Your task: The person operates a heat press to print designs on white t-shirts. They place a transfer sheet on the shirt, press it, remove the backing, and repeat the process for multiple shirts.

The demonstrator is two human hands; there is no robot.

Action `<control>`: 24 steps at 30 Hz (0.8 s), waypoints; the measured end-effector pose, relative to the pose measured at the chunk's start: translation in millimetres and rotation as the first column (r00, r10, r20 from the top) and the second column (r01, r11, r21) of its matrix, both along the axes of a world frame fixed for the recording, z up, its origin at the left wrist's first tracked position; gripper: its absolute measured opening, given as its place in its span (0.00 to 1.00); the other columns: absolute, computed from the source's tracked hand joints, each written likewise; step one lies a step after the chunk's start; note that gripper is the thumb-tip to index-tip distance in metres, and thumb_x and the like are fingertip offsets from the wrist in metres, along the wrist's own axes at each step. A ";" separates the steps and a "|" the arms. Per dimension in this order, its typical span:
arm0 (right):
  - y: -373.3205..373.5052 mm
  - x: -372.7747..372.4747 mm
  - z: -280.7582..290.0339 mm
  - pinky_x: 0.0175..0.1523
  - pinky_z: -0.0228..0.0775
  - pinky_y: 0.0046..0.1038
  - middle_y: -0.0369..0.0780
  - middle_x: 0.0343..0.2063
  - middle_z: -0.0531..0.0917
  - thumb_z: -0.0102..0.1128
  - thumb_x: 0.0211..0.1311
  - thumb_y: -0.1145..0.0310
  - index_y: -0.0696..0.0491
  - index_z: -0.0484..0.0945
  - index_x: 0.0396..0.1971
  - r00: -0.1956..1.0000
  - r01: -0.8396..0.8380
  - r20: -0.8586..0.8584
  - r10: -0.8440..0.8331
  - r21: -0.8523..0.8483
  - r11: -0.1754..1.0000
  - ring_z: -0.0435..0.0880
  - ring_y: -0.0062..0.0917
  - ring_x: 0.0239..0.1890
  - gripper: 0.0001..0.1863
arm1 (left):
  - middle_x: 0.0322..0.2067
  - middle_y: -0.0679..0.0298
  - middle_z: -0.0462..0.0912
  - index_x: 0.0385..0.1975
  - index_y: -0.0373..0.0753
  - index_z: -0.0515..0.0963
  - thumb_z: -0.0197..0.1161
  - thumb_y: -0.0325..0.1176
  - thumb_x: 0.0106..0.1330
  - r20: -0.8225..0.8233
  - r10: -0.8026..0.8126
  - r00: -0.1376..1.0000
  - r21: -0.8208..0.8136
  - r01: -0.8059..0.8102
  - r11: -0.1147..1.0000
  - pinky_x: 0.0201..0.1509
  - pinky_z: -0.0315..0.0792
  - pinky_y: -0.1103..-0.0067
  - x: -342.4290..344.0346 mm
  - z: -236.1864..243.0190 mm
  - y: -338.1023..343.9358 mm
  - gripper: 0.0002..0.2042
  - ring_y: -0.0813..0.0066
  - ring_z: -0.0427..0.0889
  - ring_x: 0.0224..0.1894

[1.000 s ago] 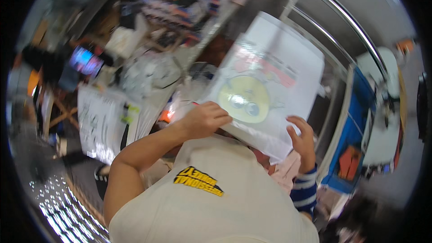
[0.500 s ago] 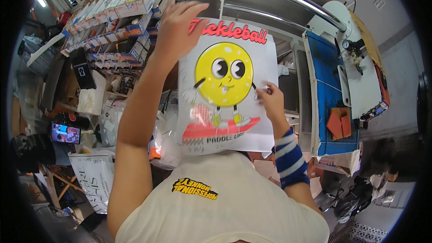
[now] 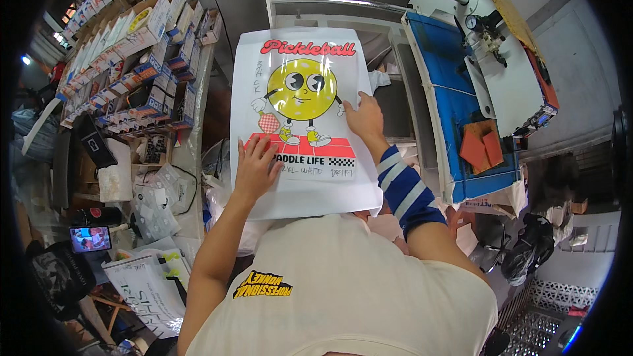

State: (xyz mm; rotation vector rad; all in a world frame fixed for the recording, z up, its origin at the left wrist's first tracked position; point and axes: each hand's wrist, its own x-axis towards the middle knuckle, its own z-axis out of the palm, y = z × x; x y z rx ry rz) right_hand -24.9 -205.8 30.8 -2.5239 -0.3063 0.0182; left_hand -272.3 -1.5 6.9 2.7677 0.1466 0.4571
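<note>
I see printed sheet (image 3: 302,120), long axis pointing away from wearer; left hand (image 3: 254,177) spread flat, lower left; right hand (image 3: 365,120) at right edge, can't tell grip.

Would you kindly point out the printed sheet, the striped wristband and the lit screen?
Printed sheet (image 3: 302,109), head view: its yellow printed middle.
Striped wristband (image 3: 407,190), head view: middle of the band.
Lit screen (image 3: 91,239), head view: its centre.

Cream short-sleeved shirt (image 3: 356,277) with a small black print (image 3: 264,285) bearing yellow capitals on the left chest; wide blue wristband (image 3: 407,191) with pale grey stripes, worn on the right.
</note>
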 end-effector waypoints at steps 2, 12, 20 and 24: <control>-18.1 12.6 -9.3 0.57 0.69 0.45 0.47 0.50 0.79 0.63 0.60 0.58 0.52 0.80 0.53 0.993 -0.053 0.096 0.065 -0.126 0.991 0.77 0.44 0.55 0.23 | 0.63 0.54 0.71 0.54 0.38 0.78 0.69 0.38 0.60 0.002 0.003 1.000 -0.038 -0.003 0.999 0.75 0.45 0.48 0.4 0.3 -4.0 0.23 0.50 0.61 0.70; -48.4 67.3 -27.6 0.62 0.64 0.46 0.47 0.58 0.73 0.56 0.63 0.66 0.46 0.80 0.54 0.933 -0.097 0.298 0.203 -0.334 0.937 0.71 0.44 0.59 0.19 | 0.63 0.55 0.71 0.54 0.39 0.78 0.68 0.36 0.60 0.024 0.029 0.999 -0.071 -0.027 0.997 0.74 0.47 0.47 -0.6 -2.1 -6.8 0.22 0.48 0.62 0.69; -75.5 3.6 -25.7 0.60 0.64 0.45 0.48 0.53 0.75 0.62 0.58 0.67 0.55 0.80 0.47 0.865 -0.258 0.434 0.252 -0.046 0.965 0.72 0.45 0.58 0.17 | 0.62 0.51 0.70 0.54 0.40 0.77 0.69 0.35 0.57 -0.010 0.028 1.000 -0.127 -0.029 0.991 0.72 0.49 0.48 -1.2 10.6 -28.9 0.23 0.47 0.63 0.68; -75.3 -71.7 -17.9 0.64 0.59 0.49 0.49 0.55 0.75 0.64 0.58 0.64 0.54 0.79 0.51 0.824 -0.422 0.349 0.447 -0.148 0.894 0.70 0.47 0.59 0.21 | 0.60 0.55 0.73 0.53 0.41 0.77 0.68 0.34 0.57 0.053 0.061 0.997 -0.257 -0.045 0.965 0.72 0.47 0.49 -5.6 3.4 -18.3 0.21 0.52 0.64 0.68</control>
